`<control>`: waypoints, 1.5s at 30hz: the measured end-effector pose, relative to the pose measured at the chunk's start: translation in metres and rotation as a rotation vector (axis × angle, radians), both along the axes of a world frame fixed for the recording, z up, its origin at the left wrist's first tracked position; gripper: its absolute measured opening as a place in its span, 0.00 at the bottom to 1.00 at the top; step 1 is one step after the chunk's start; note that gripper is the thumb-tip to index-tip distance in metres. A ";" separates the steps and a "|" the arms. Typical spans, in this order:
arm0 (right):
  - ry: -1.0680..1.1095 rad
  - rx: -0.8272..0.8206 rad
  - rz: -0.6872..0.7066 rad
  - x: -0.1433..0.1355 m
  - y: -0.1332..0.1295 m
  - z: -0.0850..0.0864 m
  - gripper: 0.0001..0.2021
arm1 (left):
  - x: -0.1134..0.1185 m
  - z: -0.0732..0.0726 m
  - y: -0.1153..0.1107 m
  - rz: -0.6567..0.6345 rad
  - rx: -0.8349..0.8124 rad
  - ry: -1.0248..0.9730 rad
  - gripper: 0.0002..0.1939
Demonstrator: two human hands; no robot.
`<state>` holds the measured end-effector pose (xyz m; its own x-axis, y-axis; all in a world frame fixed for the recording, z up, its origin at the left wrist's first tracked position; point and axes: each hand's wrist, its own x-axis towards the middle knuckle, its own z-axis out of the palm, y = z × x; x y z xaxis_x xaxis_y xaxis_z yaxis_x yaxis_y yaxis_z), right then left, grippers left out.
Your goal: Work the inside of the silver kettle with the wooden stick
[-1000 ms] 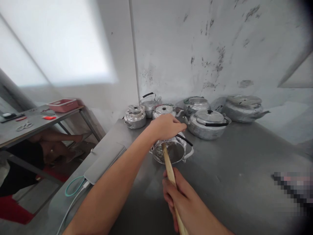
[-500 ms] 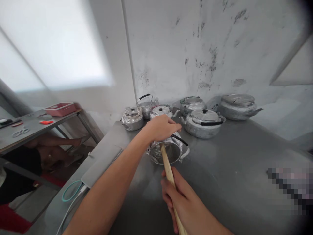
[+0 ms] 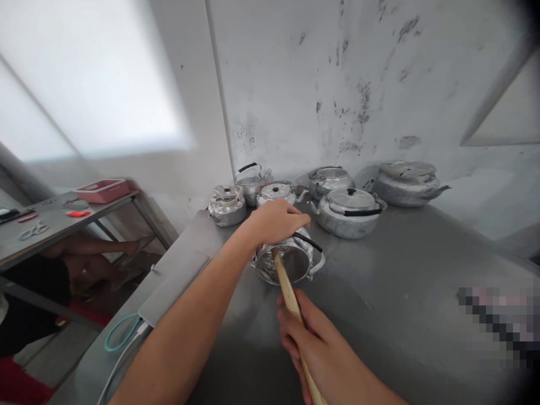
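A lidless silver kettle lies tipped on the grey table, its round mouth facing me and its black-gripped handle swung to the right. My left hand rests over the kettle's upper side, its fingers closed on the body; the fingertips are partly hidden. Wrapped around a pale wooden stick, my right hand is below the opening. The far end of the stick reaches into the kettle, where its tip is hard to make out.
Several dented kettles, among them a lidded one and a large one, line the wall. A grey flat device with cables lies left. A side table holds a pink basket and scissors; a person's legs show beneath.
The view has shifted very slightly. The stick's far end sits a little further left in the kettle's mouth; both hands keep their hold.
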<state>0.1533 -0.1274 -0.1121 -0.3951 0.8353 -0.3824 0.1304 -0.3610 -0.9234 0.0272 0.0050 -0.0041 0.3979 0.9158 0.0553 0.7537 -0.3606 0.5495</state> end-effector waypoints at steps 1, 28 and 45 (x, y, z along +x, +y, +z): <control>0.002 0.005 0.007 0.000 0.000 -0.001 0.09 | 0.000 0.000 0.000 0.000 -0.001 0.000 0.19; -0.168 -0.060 0.052 0.028 0.002 0.004 0.15 | 0.004 0.001 -0.006 -0.108 0.025 -0.009 0.17; -0.060 0.059 0.062 0.040 -0.006 -0.003 0.18 | 0.009 0.002 -0.009 -0.035 -0.003 0.053 0.20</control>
<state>0.1930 -0.1333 -0.1148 -0.4245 0.8317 -0.3579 0.2063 -0.2960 -0.9326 0.0364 -0.0038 -0.0017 0.4316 0.9016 0.0308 0.7690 -0.3855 0.5099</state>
